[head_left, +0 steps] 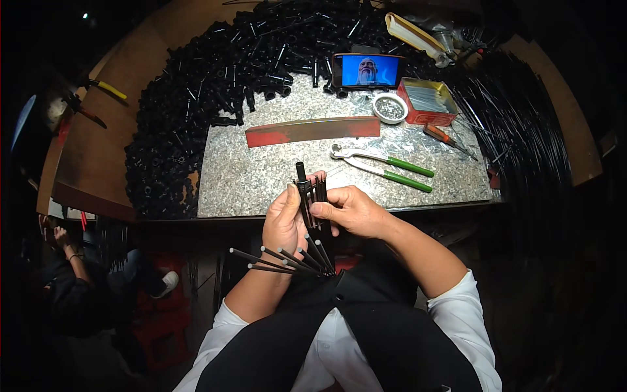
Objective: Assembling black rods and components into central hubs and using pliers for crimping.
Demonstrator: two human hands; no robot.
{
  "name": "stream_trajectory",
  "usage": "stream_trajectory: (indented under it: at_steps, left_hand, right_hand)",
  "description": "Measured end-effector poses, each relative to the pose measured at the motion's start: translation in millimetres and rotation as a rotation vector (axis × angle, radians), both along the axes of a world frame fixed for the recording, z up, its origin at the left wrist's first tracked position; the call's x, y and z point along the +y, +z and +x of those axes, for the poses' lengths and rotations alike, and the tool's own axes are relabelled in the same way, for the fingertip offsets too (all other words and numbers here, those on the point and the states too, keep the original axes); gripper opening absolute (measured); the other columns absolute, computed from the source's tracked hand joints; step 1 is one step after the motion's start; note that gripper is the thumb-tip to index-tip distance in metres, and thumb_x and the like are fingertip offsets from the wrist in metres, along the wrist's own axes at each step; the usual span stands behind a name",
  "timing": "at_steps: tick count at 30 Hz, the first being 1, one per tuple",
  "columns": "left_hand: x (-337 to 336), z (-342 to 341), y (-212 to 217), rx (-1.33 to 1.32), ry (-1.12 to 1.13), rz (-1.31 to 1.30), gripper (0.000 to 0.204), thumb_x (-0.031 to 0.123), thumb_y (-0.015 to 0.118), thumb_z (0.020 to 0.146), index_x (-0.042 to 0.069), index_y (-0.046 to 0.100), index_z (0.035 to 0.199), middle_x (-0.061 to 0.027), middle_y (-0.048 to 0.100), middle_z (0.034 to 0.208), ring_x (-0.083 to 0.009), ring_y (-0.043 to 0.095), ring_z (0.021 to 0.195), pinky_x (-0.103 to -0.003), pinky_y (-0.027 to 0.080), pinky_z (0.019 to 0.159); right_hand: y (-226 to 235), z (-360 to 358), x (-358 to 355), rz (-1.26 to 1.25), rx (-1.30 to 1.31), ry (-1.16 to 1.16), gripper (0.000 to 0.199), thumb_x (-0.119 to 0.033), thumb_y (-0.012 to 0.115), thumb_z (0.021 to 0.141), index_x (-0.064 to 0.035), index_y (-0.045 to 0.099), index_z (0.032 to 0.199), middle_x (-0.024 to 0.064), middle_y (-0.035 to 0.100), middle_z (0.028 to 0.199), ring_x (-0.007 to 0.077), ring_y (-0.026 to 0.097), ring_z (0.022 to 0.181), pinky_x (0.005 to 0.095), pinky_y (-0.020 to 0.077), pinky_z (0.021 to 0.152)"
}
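Note:
In front of my waist is a black umbrella frame [303, 196], with a dark tube standing up at its top and thin ribs beside it. My left hand [282, 214] is closed round the tube from the left, thumb along its side. On the right, my right hand [354, 210] pinches the ribs between thumb and fingers. Several black rods [287, 259] with pale grey ends fan out below, over my left wrist. Where they join the frame is hard to make out. Green-handled pincers [385, 166] lie on the speckled board [228, 183] beyond my right hand.
A red worn bar [313, 132] lies across the board. Behind it stand a lit phone [368, 70], a white bowl [390, 108] of small bits and a red tin [428, 101]. An orange-handled screwdriver [449, 142] lies nearby. Black parts [176, 124] heap left; rods [516, 117] right. Another person's hand [62, 236] shows far left.

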State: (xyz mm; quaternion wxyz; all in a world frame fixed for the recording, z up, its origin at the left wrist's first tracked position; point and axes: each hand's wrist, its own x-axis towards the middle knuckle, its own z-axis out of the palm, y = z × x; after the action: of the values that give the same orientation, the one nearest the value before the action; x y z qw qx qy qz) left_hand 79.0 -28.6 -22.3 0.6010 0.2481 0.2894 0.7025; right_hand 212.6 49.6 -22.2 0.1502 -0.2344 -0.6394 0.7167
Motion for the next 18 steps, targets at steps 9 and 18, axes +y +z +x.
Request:
stream_trajectory:
  at_steps: [9,18]
  left_hand:
    - [0.8,-4.7,-2.9,-0.006,0.055,-0.026,0.037,0.029,0.04,0.098,-0.003,0.05,0.113,-0.0133,0.059,0.099,-0.0217,0.065,0.075,-0.039,0.059,0.054]
    - [3.1,-8.4,-4.4,-0.12,-0.067,0.019,0.036,0.029,0.04,0.098,-0.002,0.049,0.114,-0.0131,0.06,0.094,-0.0231,0.065,0.073,-0.04,0.06,0.054]
  right_hand:
    - [2.8,-4.3,-7.8,0.05,-0.01,-0.089,0.03,-0.028,0.058,0.091,-0.0004,0.064,0.082,-0.0008,0.054,0.06,0.0057,0.049,0.048,0.0214,0.0403,0.044]
    - [4.0,-0.8,-0.7,0.097,0.02,0.007,0.031,-0.03,0.056,0.092,-0.0013,0.062,0.08,-0.0007,0.054,0.06,0.006,0.05,0.048,0.0217,0.0405,0.044]
